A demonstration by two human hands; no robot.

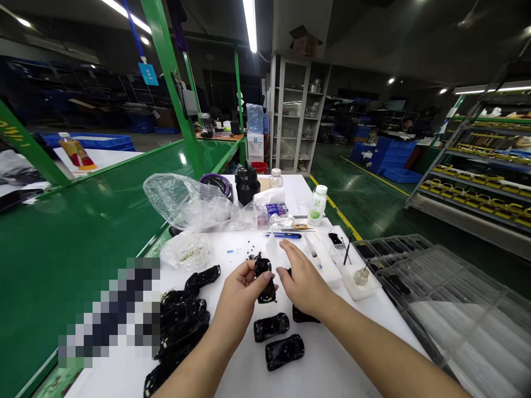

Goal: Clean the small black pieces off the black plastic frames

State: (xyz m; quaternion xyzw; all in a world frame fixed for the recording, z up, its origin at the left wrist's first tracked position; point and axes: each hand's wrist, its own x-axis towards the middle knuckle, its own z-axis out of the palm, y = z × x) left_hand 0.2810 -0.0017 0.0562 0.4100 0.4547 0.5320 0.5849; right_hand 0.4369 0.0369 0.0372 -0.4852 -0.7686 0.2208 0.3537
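My left hand (pixel 244 287) pinches a black toy car body (pixel 264 279) upright between thumb and fingers. Fingers stretched out and apart, my right hand (pixel 299 273) hovers beside it, with nothing visible in its grasp. Just beyond those fingertips stands a small white dropper bottle (pixel 272 243); I cannot tell whether they touch it. Closer to me lie two more black car bodies, one (pixel 271 327) in front of the other (pixel 284 352). Another dark car body (pixel 303 315) is partly covered by my right forearm. To the left, several car bodies (pixel 182 315) form a pile.
Clear plastic bags (pixel 186 202) lie at the back left. Behind my right hand are a blue pen-like tool (pixel 284 235), tweezers, and a white-green bottle (pixel 317 205). A clear box (pixel 360 282) stands right, beside compartment trays (pixel 452 309) of dark parts. Black crumbs (pixel 254 255) dot the table.
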